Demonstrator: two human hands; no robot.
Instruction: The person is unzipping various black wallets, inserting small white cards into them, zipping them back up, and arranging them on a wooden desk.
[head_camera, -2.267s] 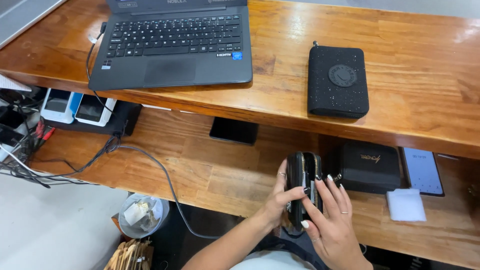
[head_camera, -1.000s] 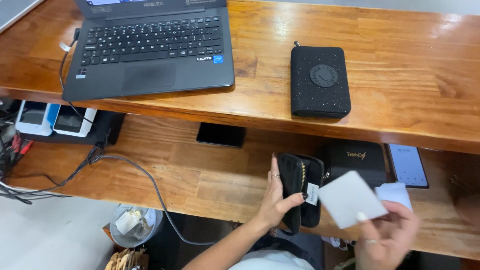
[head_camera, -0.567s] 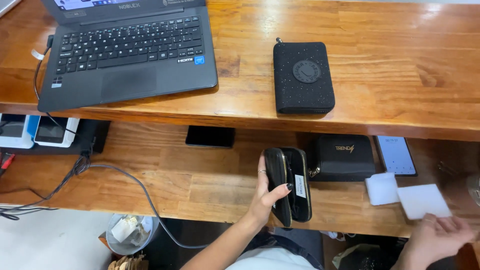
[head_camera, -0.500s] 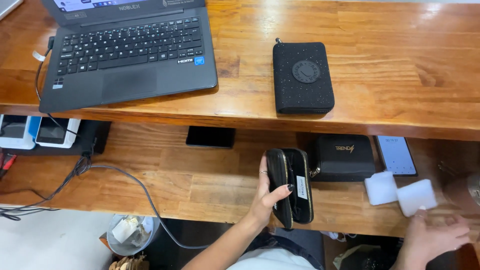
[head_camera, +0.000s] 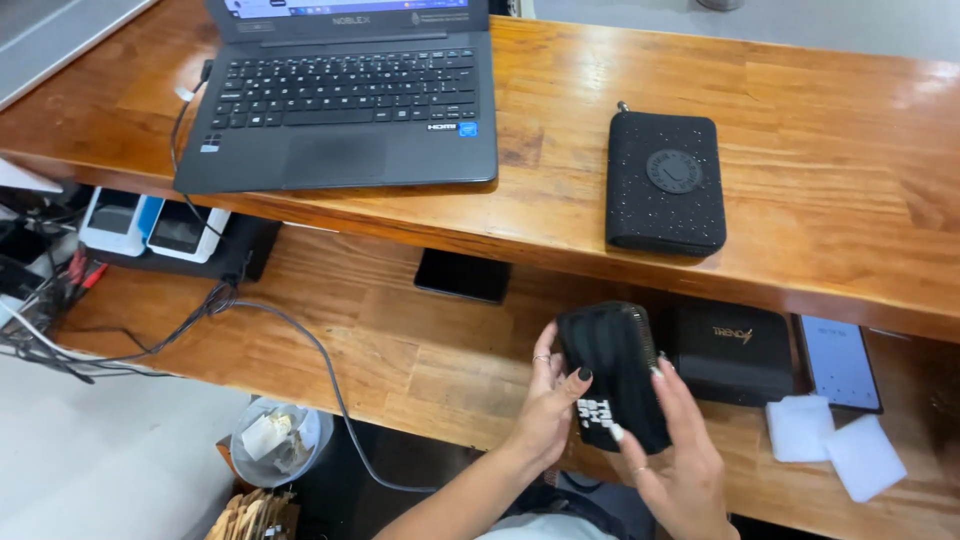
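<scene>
My laptop (head_camera: 345, 105) sits open on the top wooden counter (head_camera: 820, 130), with a black speckled pouch (head_camera: 665, 182) well off to its right. Lower shelf's got a black box (head_camera: 735, 350), two white squares (head_camera: 830, 442), and a phone (head_camera: 464, 276).

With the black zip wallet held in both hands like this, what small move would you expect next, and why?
Probably setting the black wallet down on the lower shelf. It looks closed, gripped between the left hand and right hand, just above bare wood beside the black box and two white pads.
</scene>
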